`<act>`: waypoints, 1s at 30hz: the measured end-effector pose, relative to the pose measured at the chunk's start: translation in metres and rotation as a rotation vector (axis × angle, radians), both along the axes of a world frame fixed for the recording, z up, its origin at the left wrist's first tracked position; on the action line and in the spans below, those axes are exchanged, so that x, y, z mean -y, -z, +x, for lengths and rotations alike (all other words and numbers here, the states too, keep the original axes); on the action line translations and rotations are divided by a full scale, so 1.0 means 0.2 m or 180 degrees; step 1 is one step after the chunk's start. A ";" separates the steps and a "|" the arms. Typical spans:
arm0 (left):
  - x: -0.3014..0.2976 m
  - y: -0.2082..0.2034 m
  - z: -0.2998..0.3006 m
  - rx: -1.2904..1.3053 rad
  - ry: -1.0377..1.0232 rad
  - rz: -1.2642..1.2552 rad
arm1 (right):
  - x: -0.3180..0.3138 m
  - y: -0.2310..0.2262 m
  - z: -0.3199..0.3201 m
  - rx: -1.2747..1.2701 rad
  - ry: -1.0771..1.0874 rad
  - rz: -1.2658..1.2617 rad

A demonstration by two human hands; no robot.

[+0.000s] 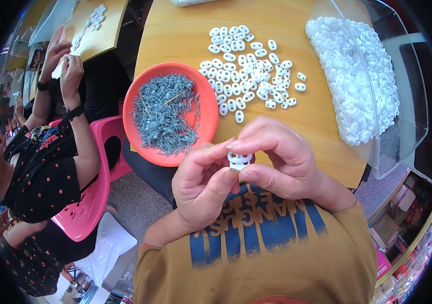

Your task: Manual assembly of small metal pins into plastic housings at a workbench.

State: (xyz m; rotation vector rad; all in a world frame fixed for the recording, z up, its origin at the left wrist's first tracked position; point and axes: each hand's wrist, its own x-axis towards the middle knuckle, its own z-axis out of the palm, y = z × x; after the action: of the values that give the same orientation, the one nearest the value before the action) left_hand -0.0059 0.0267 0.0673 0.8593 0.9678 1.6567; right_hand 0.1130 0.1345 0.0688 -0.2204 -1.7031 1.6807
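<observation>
Over the near edge of the table I hold a small white plastic piece (239, 160) with holes in it. My left hand (203, 177) pinches it from the left between thumb and fingers. From the other side, my right hand (284, 159) closes on the same piece, its index finger over the top and thumb below. Fingertips cover part of the piece. Beyond my hands, many loose white two-holed oval pieces (249, 83) are scattered. An orange-red round dish (209, 126) left of them holds a heap of small grey screw-like parts (162, 111) and two thin sticks.
A clear plastic bin (408, 101) full of white pieces (355, 81) stands on the right of the wooden table (175, 30). At the left a co-worker (49, 157) sits on a pink chair (102, 177), hands raised. Boxes fill a shelf (403, 223) at lower right.
</observation>
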 end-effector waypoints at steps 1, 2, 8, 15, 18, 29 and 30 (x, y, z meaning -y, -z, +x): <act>0.00 0.00 0.01 0.0038 -0.0071 -0.0008 | 0.00 0.01 0.00 -0.0021 -0.0001 -0.0038; 0.00 0.00 0.02 0.0075 -0.0146 -0.0020 | 0.01 0.01 0.00 -0.0043 -0.0006 -0.0079; 0.00 0.00 0.02 -0.0086 -0.0094 0.0064 | 0.03 0.02 0.00 -0.0161 -0.0009 -0.0359; -0.01 0.01 0.04 0.0003 -0.0219 0.0074 | 0.06 0.05 -0.01 -0.0239 0.0198 -0.0278; -0.01 0.03 0.03 -0.0224 -0.0225 0.0118 | 0.06 0.07 -0.01 -0.0353 -0.0087 -0.0225; -0.05 0.00 0.01 -0.0159 -0.0211 0.0019 | -0.01 0.07 -0.03 -0.0299 0.0077 0.0193; -0.05 0.01 0.01 -0.0178 -0.0204 0.0039 | -0.02 0.07 -0.03 -0.0319 0.0084 0.0212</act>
State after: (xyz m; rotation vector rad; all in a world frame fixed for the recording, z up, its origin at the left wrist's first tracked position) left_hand -0.0043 0.0365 0.0661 0.8951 1.0341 1.7024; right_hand 0.1070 0.1381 0.0544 -0.1246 -1.6715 1.5865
